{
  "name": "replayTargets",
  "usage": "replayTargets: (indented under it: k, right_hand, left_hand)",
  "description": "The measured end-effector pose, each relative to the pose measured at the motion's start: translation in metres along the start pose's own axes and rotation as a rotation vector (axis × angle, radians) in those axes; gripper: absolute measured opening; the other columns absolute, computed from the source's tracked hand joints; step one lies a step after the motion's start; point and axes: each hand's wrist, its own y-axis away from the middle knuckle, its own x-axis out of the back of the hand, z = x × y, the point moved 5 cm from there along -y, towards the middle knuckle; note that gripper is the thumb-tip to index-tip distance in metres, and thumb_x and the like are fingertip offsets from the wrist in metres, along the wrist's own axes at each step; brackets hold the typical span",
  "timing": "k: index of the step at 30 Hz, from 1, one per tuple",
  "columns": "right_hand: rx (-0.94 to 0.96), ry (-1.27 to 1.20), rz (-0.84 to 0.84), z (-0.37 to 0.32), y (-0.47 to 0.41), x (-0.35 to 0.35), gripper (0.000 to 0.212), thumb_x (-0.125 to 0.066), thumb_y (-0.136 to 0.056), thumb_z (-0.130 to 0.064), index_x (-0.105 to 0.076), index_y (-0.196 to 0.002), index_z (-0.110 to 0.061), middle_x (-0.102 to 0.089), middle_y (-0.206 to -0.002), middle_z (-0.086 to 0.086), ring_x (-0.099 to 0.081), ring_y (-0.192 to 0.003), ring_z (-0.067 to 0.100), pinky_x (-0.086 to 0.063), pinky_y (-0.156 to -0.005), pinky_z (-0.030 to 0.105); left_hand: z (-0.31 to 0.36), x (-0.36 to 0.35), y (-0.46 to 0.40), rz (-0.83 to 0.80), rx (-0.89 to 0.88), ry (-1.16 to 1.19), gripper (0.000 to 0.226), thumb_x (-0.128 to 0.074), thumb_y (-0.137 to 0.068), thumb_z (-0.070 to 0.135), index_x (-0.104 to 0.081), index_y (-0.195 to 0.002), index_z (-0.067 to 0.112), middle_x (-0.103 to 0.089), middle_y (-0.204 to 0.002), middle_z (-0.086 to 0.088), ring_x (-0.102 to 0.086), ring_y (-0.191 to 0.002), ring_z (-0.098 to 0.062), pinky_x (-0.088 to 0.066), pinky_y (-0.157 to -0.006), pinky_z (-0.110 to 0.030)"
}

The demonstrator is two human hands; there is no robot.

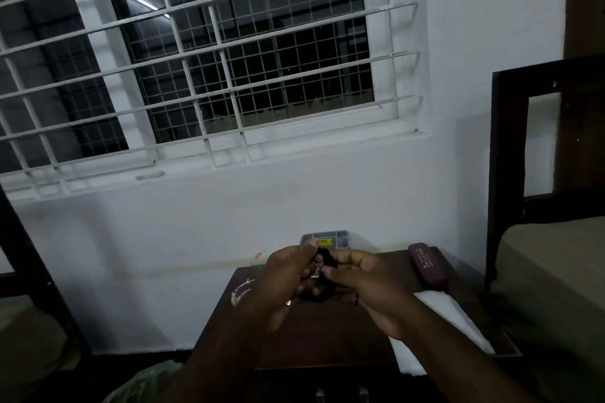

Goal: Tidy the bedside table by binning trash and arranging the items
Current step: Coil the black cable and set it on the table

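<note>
Both hands, left (pixel 288 275) and right (pixel 357 278), meet above the bench (pixel 327 330), pinching a small dark strap-like item (pixel 322 267) with a metal buckle; exact identity unclear. It looks light and floppy, so it is best held by the stiff buckle end. On the bench: maroon case (pixel 427 267) at far right, white sheet (pixel 448 321) near right, clear plastic piece (pixel 242 289) at left edge, grey tray (pixel 325 239) against the far wall. Green bag (pixel 147 379) sits low at near left, likely for trash.
</note>
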Motion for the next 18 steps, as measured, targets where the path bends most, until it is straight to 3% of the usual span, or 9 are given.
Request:
replayTargets:
  k: [6,12,15,18]
  right_hand:
    - [-0.042,-0.046,-0.067,-0.005,0.0,0.001,0.023,-0.063,-0.09,-0.01,-0.067,-0.112,-0.003,-0.072,-0.108,0.021,-0.07,-0.101,0.035,-0.055,-0.092,0.044]
    - [-0.045,-0.228,-0.165,-0.007,0.001,-0.007,0.025,-0.063,-0.086,-0.011,-0.069,-0.11,-0.005,-0.074,-0.094,0.015,-0.072,-0.086,0.027,-0.058,-0.074,0.037]
    - [-0.036,-0.058,-0.155,-0.008,0.002,-0.007,0.022,-0.063,-0.088,-0.008,-0.07,-0.109,-0.008,-0.075,-0.101,0.014,-0.072,-0.094,0.027,-0.057,-0.077,0.034]
    - [-0.042,0.123,-0.099,-0.005,0.001,-0.002,0.023,-0.069,-0.083,-0.008,-0.07,-0.106,-0.01,-0.075,-0.104,0.009,-0.072,-0.096,0.025,-0.057,-0.075,0.027]
  left_hand:
    - [0.005,0.004,0.001,0.011,-0.037,-0.015,0.03,-0.065,-0.089,0.037,-0.066,-0.069,0.015,-0.046,-0.052,0.002,-0.038,-0.034,-0.009,-0.043,-0.048,-0.026]
    - [0.013,0.003,0.005,0.021,-0.113,0.016,0.031,-0.066,-0.09,0.032,-0.059,-0.081,0.003,-0.043,-0.05,0.003,-0.04,-0.033,-0.008,-0.044,-0.042,-0.022]
    - [0.011,0.006,0.003,0.086,-0.136,0.067,0.025,-0.07,-0.086,0.027,-0.058,-0.078,0.006,-0.041,-0.052,-0.001,-0.029,-0.036,-0.011,-0.038,-0.046,-0.024]
    - [0.0,0.006,0.001,0.139,-0.107,0.078,0.02,-0.07,-0.087,0.024,-0.06,-0.078,0.01,-0.047,-0.054,-0.004,-0.033,-0.039,-0.012,-0.038,-0.045,-0.023]
